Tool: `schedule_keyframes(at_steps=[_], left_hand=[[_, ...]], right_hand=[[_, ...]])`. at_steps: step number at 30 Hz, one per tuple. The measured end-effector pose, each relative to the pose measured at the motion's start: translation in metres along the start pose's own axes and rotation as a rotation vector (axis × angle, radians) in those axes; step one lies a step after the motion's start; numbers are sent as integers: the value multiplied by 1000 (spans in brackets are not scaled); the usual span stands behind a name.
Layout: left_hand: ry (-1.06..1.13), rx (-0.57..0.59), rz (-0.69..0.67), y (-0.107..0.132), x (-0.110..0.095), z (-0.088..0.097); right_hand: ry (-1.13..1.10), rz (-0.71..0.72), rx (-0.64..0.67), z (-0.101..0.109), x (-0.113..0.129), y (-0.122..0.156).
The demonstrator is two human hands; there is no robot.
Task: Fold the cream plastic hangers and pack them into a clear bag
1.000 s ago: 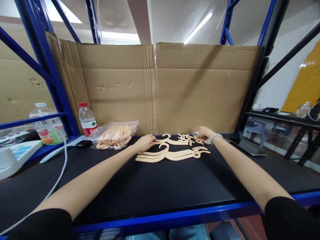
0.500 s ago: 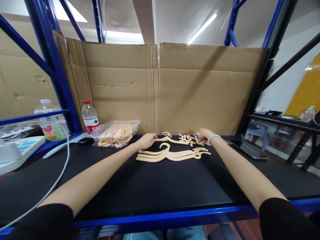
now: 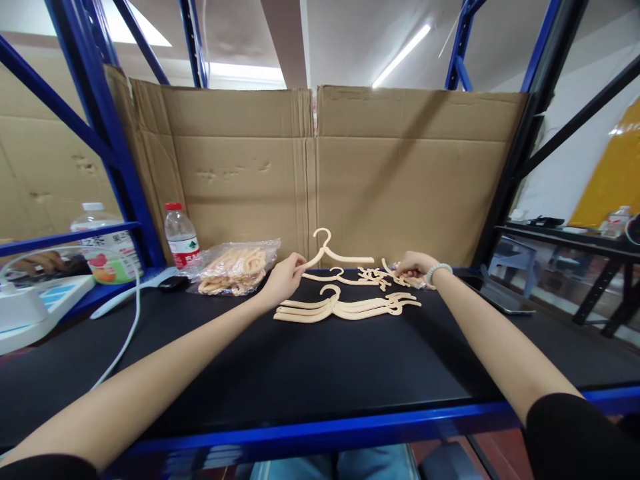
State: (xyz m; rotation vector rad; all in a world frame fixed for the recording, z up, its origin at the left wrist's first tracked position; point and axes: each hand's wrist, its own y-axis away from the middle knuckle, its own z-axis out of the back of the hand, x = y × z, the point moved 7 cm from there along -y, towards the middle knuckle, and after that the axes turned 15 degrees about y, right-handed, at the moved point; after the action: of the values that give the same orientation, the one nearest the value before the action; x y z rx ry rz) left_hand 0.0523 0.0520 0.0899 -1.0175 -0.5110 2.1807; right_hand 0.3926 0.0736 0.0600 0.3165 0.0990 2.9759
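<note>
My left hand (image 3: 283, 278) pinches one end of a small cream hanger (image 3: 336, 255) and holds it lifted above the black shelf top (image 3: 320, 373). My right hand (image 3: 412, 265), with a bead bracelet on the wrist, is closed on a small cream piece in a loose heap of cream parts (image 3: 376, 276). One more hanger (image 3: 334, 275) lies flat just behind a stack of hangers (image 3: 345, 308) that sits in front of both hands.
A clear bag of cream hangers (image 3: 234, 267) and a red-capped water bottle (image 3: 181, 237) stand at the back left, with a white cable (image 3: 125, 333) and a large bottle (image 3: 103, 243). A phone (image 3: 500, 297) lies at the right. Cardboard (image 3: 320, 173) walls off the back.
My left hand has lifted a hanger off the shelf top, where it lay flat before. My right hand stays at the heap of small parts.
</note>
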Motion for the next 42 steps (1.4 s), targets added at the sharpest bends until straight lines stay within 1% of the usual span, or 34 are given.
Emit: schedule_keyframes(at_steps=[3,5,7,9,11,13,15,19,22,25,28,32,36,40,42], left_hand=[[74,-10,-51,12,-17,9],[67,19,-88,23,-27,10],[74,73,-108,36,-34,7],[100,128,-102,49,-35,1],[110,161,-75,60,-33,-4],[113,173,-38,67,-30,-8],[121,181,-5,71,-26,-9],[153,192,28,73,-22,-6],[159,187,43,73,-19,-5],[151,181,53,74,-17,-7],[159,172,61,75,-17,-8],[170,161,62,76,-19,-8],[178,160,57,76,-20,-9],[169,153,46,76,-20,-9],[158,151,35,76,-20,-8]], right_hand=[[-130,-9,7,10,-6,18],[-278,60,-16,10,0,34],[-547,185,-11,2,14,54],[-849,314,38,-11,32,75],[-1000,364,71,-25,46,90],[-1038,369,65,-34,55,98],[-1057,374,41,-37,60,101],[-1123,351,33,-37,55,99],[-1109,307,83,-44,49,96],[-1093,296,132,-50,49,95],[-1125,322,187,-54,53,97],[-1169,354,298,-60,62,101],[-1244,347,386,-65,65,105],[-1246,284,424,-69,63,106],[-1232,260,422,-70,62,106]])
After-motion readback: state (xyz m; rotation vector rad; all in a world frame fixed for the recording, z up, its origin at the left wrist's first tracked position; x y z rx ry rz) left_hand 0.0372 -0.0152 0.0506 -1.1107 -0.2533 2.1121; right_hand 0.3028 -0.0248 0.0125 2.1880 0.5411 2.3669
